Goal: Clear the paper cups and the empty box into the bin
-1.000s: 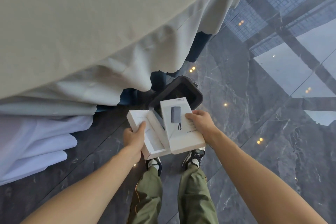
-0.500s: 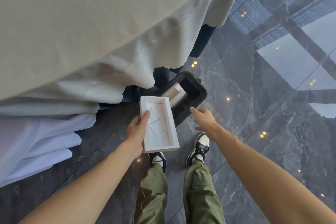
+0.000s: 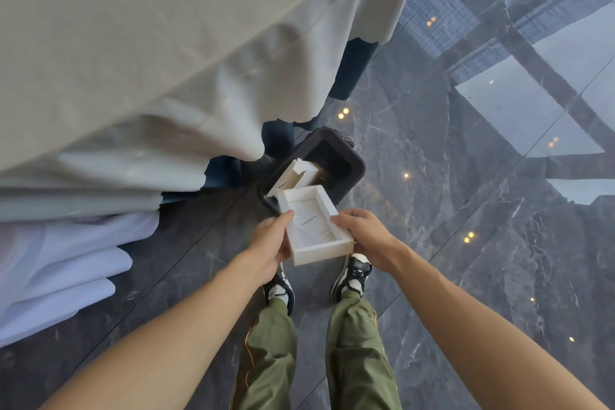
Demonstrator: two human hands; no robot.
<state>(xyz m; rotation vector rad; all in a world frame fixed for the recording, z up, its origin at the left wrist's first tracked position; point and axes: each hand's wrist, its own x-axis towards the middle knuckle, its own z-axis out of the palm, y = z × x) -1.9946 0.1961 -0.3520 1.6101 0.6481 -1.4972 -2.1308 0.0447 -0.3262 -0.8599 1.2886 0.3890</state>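
I hold the white box tray [image 3: 312, 226] open side up, just in front of the black bin [image 3: 352, 167] on the floor. My left hand [image 3: 271, 240] grips its left wall with the thumb over the rim. My right hand [image 3: 364, 231] grips its right wall. The tray's far end overlaps the bin's near rim. The white box lid [image 3: 294, 174] leans inside the bin, sticking up over its left edge. No paper cups show.
A draped table with a beige cloth [image 3: 149, 53] and white folds [image 3: 66, 263] fills the left and top. Dark glossy marble floor [image 3: 466, 210] spreads to the right. My feet [image 3: 352, 273] stand just behind the bin.
My right hand dropped the lid into the bin, then came back and took hold of the tray's right side. The tray moved forward to the bin's near rim.
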